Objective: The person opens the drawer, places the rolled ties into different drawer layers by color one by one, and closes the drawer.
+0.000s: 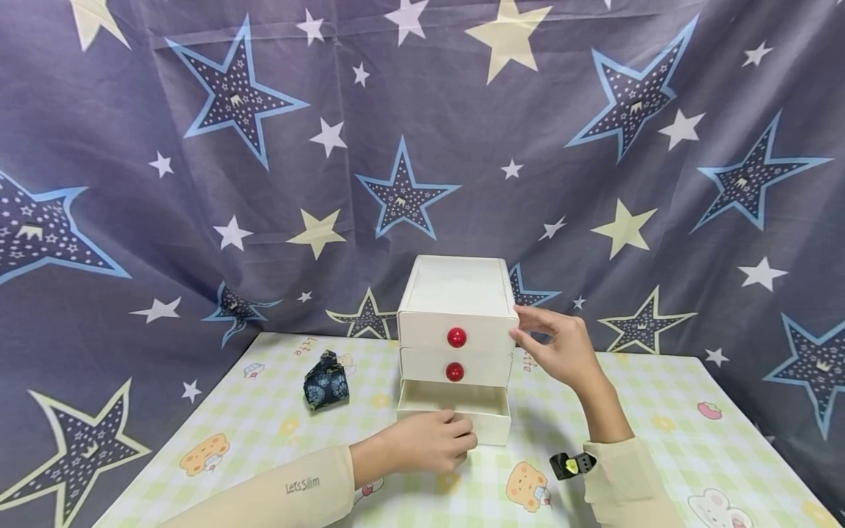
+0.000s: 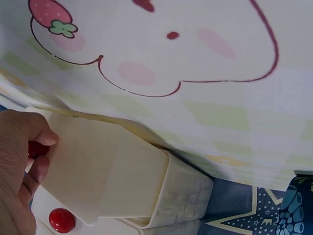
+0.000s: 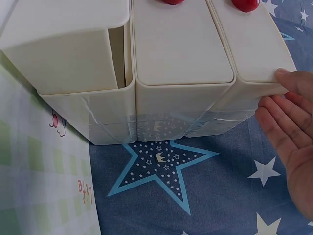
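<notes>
A white cabinet (image 1: 459, 286) with three stacked drawers stands on the table, and its bottom drawer (image 1: 491, 430) is pulled partly out. My left hand (image 1: 429, 441) is at the front of that drawer. Seen from the left wrist, the thumb and fingers pinch its red knob (image 2: 37, 149), which they partly cover. My right hand (image 1: 557, 343) touches the cabinet's upper right corner, thumb at the front edge and extended fingers along the side (image 3: 288, 132). The upper and middle drawers (image 3: 183, 44) are closed, each with a red knob (image 1: 456, 337).
A dark blue floral fabric bundle (image 1: 326, 383) lies left of the cabinet. A small black object (image 1: 571, 465) shows beside the right sleeve. The table wears a green-checked cloth (image 1: 264, 411) with cartoon prints. Behind it hangs a star-patterned curtain (image 1: 409, 95).
</notes>
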`<action>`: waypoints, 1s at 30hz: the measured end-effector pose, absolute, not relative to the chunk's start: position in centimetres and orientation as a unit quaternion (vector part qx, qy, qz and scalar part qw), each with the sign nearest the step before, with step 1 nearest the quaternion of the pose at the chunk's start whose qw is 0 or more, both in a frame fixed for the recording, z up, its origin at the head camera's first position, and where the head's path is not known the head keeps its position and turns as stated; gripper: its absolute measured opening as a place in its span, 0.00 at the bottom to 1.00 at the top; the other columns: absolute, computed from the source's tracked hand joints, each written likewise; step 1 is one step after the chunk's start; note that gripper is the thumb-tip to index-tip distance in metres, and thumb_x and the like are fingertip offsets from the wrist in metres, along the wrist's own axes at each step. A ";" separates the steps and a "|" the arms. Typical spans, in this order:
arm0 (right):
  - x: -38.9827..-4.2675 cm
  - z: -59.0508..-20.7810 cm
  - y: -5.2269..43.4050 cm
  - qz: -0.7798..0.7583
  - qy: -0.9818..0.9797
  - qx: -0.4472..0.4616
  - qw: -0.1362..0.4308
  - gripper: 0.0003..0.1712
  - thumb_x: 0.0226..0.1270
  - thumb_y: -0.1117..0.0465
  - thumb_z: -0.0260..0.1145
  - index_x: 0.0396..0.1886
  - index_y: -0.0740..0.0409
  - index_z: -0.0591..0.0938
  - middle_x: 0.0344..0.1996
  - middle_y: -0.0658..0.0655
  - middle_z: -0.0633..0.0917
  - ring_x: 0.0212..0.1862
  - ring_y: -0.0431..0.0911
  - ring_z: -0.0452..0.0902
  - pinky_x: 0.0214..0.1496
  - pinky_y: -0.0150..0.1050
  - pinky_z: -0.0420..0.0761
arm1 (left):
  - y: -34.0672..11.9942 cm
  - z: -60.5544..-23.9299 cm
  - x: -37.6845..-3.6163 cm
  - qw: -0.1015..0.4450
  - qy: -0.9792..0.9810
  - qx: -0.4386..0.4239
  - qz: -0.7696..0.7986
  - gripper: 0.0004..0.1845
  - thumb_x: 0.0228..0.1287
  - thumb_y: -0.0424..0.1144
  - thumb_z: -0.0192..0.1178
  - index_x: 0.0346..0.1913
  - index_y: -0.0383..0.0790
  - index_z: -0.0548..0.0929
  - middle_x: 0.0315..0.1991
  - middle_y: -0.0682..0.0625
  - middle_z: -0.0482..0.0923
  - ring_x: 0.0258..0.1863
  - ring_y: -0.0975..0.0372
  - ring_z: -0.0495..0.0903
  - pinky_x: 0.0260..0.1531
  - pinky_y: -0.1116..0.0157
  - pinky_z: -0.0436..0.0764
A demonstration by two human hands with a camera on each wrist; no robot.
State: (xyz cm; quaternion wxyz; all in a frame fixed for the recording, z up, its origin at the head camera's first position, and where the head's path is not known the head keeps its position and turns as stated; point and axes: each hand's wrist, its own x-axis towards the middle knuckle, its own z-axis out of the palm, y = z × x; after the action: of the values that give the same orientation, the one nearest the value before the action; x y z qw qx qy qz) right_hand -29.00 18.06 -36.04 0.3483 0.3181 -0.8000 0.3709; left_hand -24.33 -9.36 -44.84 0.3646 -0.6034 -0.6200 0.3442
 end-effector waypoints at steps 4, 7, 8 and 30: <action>-29.0 -36.0 18.0 0.369 -0.801 0.318 0.348 0.23 0.59 0.66 0.79 0.55 0.63 0.87 0.38 0.57 0.91 0.39 0.50 0.90 0.42 0.18 0.77 | -9.4 -44.8 -24.1 0.368 -0.614 -0.606 0.346 0.09 0.74 0.45 0.57 0.36 0.62 0.86 0.43 0.60 0.75 0.46 0.64 0.73 0.42 0.69 0.79; -29.0 -36.0 18.0 0.367 -0.801 0.319 0.348 0.23 0.59 0.66 0.79 0.55 0.63 0.87 0.38 0.57 0.91 0.39 0.50 0.90 0.43 0.18 0.77 | -9.5 -44.9 -24.1 0.373 -0.611 -0.608 0.344 0.10 0.74 0.45 0.56 0.36 0.63 0.86 0.43 0.61 0.75 0.45 0.64 0.73 0.42 0.69 0.78; -29.0 -36.0 18.0 0.367 -0.802 0.319 0.348 0.23 0.59 0.66 0.79 0.55 0.63 0.87 0.39 0.57 0.91 0.39 0.50 0.90 0.43 0.18 0.77 | -9.5 -44.9 -24.1 0.376 -0.609 -0.609 0.343 0.10 0.74 0.45 0.56 0.36 0.63 0.86 0.43 0.61 0.75 0.45 0.64 0.73 0.42 0.69 0.78; -28.9 -35.9 18.0 0.362 -0.805 0.316 0.347 0.23 0.59 0.66 0.78 0.55 0.63 0.86 0.39 0.58 0.91 0.39 0.50 0.90 0.42 0.17 0.76 | -9.5 -45.3 -23.7 0.381 -0.606 -0.619 0.323 0.13 0.76 0.42 0.54 0.34 0.61 0.85 0.42 0.60 0.75 0.45 0.63 0.73 0.40 0.69 0.78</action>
State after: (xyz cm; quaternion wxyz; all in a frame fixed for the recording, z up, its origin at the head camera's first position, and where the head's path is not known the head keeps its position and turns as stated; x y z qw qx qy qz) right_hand -28.86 18.03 -35.95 0.3471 0.3163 -0.8054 0.3617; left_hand -23.68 -9.49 -45.31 0.3805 -0.6194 -0.6062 0.3226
